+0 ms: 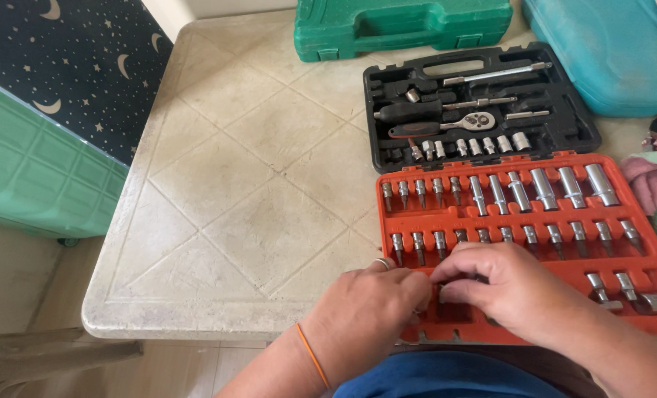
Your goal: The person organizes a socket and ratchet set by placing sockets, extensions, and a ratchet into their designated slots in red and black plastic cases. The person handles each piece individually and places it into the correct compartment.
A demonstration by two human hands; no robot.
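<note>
Both hands, left hand [369, 309] and right hand [501, 284], pinch a hidden bit over the orange tray [641, 276], grip closed.

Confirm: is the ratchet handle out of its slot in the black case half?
No. The ratchet handle lies seated in the black case half, while both hands work over the orange socket tray.

L hand [365, 309], R hand [501, 287] — fingertips meeting, fingers curled.

Bits in the orange tray's [641, 166] near row, hidden beneath both hands; teal case [601, 51] edge-cropped.
</note>
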